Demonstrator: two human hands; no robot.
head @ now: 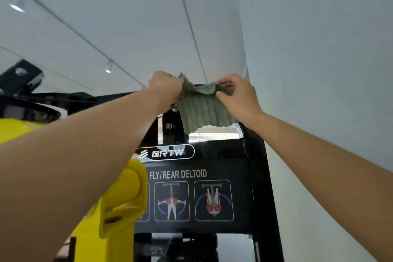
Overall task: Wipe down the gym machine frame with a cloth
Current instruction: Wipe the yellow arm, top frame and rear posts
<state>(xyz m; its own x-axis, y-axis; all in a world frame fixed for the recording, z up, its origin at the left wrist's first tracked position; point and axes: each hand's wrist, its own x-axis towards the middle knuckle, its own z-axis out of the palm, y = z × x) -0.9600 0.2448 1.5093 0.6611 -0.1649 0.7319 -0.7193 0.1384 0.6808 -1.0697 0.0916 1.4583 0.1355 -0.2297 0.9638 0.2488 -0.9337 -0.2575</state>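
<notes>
The green ribbed cloth (pixel 203 110) hangs spread between both hands at the top of the black machine frame (pixel 258 176). Its upper edge is bunched and its lower edge is loose. The left hand (pixel 164 88) grips the cloth's upper left corner with curled fingers; the right hand (pixel 237 97) pinches the upper right edge between thumb and fingers. Just below the left grip sit two bolts (pixel 174 109). Further down are a BRTW badge (pixel 168 152) and an exercise placard (pixel 177 174) — and, left of it, a yellow shroud (pixel 119 208).

L hand (pixel 164 88), R hand (pixel 239 97): bare; 2 forearms (pixel 95 144) bare.
</notes>
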